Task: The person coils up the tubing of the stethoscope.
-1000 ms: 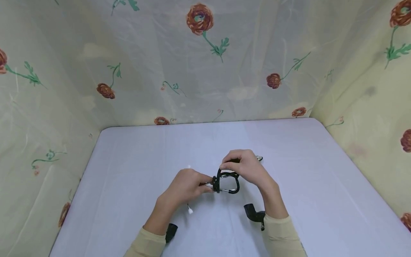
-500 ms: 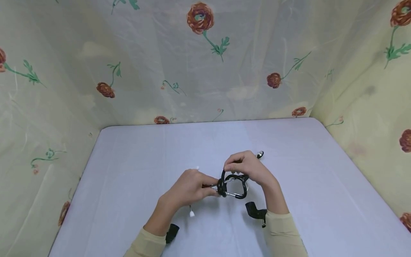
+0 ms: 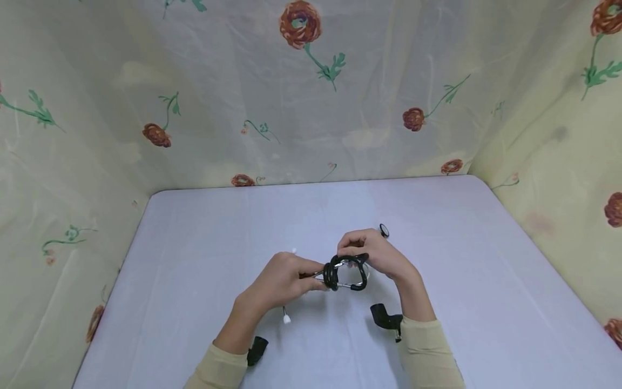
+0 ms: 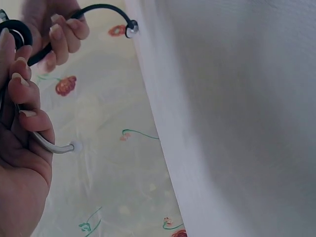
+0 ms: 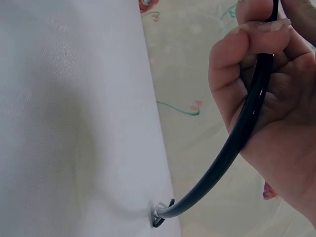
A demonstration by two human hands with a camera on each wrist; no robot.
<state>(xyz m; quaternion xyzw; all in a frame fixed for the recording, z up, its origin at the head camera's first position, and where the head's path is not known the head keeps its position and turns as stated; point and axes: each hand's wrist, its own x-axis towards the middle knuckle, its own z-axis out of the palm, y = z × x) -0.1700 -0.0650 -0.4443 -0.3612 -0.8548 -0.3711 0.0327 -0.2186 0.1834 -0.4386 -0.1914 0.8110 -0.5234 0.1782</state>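
Note:
A black stethoscope is held up over the table between both hands, its tubing (image 3: 331,276) wound in several turns around the metal ear tubes. My left hand (image 3: 279,281) grips the ear tubes just left of the coil. One white ear tip (image 3: 286,319) sticks out below that hand; in the left wrist view an ear tube (image 4: 55,147) emerges past the fingers. My right hand (image 3: 376,254) pinches the tubing at the loop's upper right. From its palm the free tubing (image 5: 217,168) runs out to the chest piece (image 5: 159,212), which hangs beyond the hand.
A white-covered table (image 3: 204,232) spreads under both hands. Floral-print sheeting (image 3: 209,70) stands behind it and at both sides. Black curved pieces (image 3: 386,317) sit by each wrist, partly hidden by the sleeves.
The coil shifted right, then back left. The tubing stretch that stood upright from the coil to my right fingers now lies down against the loop. The chest piece swung slightly left.

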